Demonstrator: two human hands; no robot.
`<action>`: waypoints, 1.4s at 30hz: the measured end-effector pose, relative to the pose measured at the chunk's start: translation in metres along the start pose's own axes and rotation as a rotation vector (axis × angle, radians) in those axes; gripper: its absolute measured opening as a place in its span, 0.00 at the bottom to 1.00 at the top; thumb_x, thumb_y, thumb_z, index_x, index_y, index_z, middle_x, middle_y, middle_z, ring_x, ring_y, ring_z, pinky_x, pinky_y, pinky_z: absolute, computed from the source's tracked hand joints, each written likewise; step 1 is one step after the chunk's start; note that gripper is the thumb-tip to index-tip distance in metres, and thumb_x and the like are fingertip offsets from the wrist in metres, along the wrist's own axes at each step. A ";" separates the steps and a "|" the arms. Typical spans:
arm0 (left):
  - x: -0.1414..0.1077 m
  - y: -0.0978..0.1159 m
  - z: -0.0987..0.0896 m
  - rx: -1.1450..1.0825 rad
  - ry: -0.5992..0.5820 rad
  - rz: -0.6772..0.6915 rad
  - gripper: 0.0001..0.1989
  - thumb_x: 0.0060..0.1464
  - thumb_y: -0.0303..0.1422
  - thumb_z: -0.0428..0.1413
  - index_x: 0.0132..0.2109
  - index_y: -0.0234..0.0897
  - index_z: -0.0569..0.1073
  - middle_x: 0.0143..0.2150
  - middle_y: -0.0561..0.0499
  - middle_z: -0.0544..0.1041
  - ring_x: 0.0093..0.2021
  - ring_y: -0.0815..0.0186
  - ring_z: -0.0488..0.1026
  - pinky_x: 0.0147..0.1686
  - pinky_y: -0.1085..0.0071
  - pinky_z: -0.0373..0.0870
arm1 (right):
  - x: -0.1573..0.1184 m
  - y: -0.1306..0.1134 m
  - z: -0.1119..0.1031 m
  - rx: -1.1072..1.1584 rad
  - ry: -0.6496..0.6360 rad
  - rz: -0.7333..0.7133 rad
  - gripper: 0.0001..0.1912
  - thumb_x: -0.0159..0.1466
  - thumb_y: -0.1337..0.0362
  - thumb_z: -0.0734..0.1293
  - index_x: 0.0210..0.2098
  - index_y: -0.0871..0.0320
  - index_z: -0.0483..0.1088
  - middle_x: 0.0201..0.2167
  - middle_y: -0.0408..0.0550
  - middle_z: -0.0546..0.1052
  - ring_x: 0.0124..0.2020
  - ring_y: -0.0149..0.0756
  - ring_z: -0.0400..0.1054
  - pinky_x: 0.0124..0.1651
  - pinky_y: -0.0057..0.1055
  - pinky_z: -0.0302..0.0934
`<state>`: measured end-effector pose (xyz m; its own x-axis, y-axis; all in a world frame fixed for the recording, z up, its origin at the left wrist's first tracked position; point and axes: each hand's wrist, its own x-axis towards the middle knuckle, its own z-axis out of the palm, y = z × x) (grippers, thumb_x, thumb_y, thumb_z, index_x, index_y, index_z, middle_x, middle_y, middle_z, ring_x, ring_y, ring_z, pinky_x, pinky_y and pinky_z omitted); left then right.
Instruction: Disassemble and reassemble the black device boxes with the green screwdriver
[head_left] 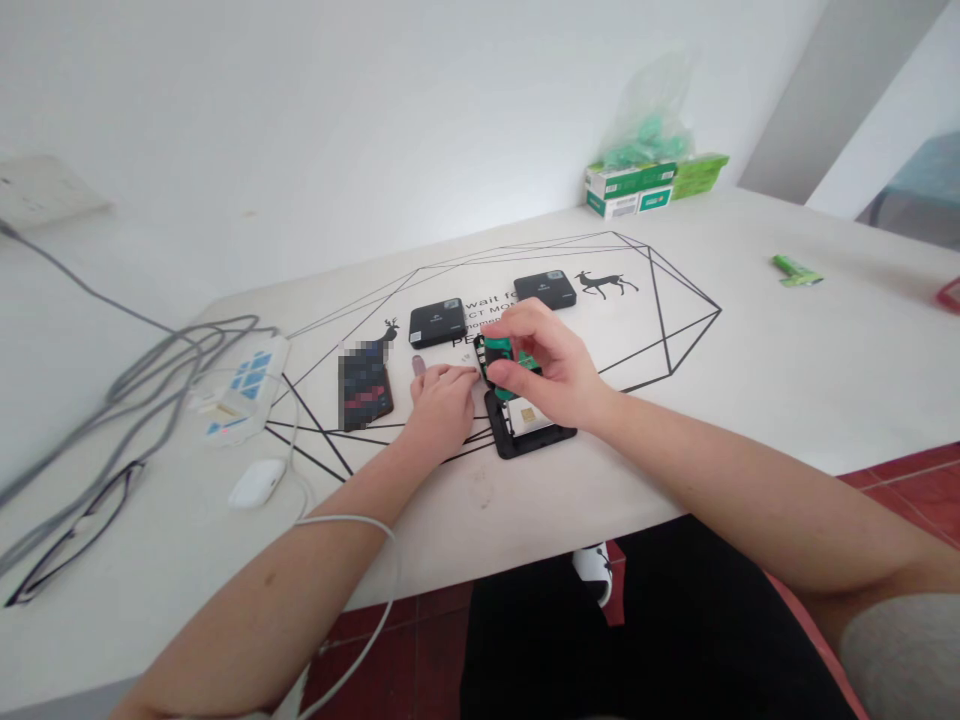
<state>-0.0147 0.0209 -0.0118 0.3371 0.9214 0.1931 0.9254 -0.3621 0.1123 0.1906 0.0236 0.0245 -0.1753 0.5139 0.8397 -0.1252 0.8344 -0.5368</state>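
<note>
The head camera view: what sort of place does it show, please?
Probably a desk area in a home or small office; I cannot tell which. It shows in the deer-printed white table, the power strip and the opened black case.

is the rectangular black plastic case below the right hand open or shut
Open: inside the rim of the rectangular black plastic case, a white panel with a small gold square shows uncovered.
</note>
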 end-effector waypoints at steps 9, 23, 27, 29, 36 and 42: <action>0.000 -0.002 -0.001 0.000 -0.025 0.028 0.25 0.60 0.18 0.47 0.59 0.37 0.77 0.62 0.42 0.79 0.62 0.45 0.68 0.60 0.43 0.62 | -0.005 -0.001 0.004 0.133 -0.070 0.169 0.13 0.75 0.56 0.64 0.56 0.53 0.70 0.43 0.47 0.75 0.40 0.32 0.72 0.41 0.32 0.73; -0.001 -0.001 -0.006 0.131 -0.027 -0.043 0.22 0.66 0.22 0.45 0.56 0.39 0.79 0.56 0.39 0.80 0.61 0.44 0.69 0.58 0.46 0.62 | -0.002 -0.005 0.001 0.036 -0.137 0.036 0.16 0.77 0.62 0.58 0.58 0.51 0.73 0.51 0.49 0.79 0.47 0.34 0.75 0.51 0.37 0.73; 0.002 -0.003 -0.008 0.151 -0.026 -0.104 0.21 0.69 0.25 0.45 0.56 0.40 0.80 0.54 0.37 0.79 0.65 0.41 0.66 0.57 0.46 0.62 | -0.003 0.000 0.003 -0.073 -0.112 0.014 0.14 0.74 0.57 0.66 0.57 0.51 0.71 0.41 0.44 0.74 0.31 0.29 0.64 0.37 0.33 0.69; 0.004 -0.003 -0.010 0.152 -0.038 -0.133 0.20 0.70 0.27 0.45 0.56 0.41 0.80 0.53 0.37 0.79 0.66 0.40 0.65 0.55 0.47 0.63 | -0.002 0.000 0.003 -0.105 -0.110 0.002 0.17 0.71 0.56 0.70 0.57 0.50 0.70 0.37 0.42 0.70 0.30 0.29 0.61 0.35 0.32 0.67; 0.008 -0.006 -0.011 0.163 -0.042 -0.141 0.18 0.73 0.32 0.46 0.53 0.43 0.82 0.54 0.39 0.80 0.64 0.41 0.67 0.53 0.49 0.62 | -0.002 -0.004 -0.001 0.032 -0.147 0.009 0.15 0.78 0.61 0.58 0.58 0.51 0.71 0.52 0.50 0.77 0.51 0.36 0.72 0.53 0.40 0.72; 0.008 -0.005 -0.011 0.192 -0.018 -0.191 0.16 0.73 0.34 0.48 0.52 0.41 0.80 0.53 0.39 0.79 0.63 0.43 0.69 0.52 0.49 0.63 | -0.003 0.000 0.002 0.088 -0.130 0.091 0.13 0.75 0.59 0.65 0.57 0.52 0.70 0.45 0.45 0.75 0.37 0.29 0.70 0.40 0.31 0.70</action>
<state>-0.0187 0.0283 0.0002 0.1546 0.9735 0.1686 0.9878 -0.1495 -0.0424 0.1895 0.0217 0.0221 -0.3140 0.5515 0.7728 -0.1875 0.7619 -0.6199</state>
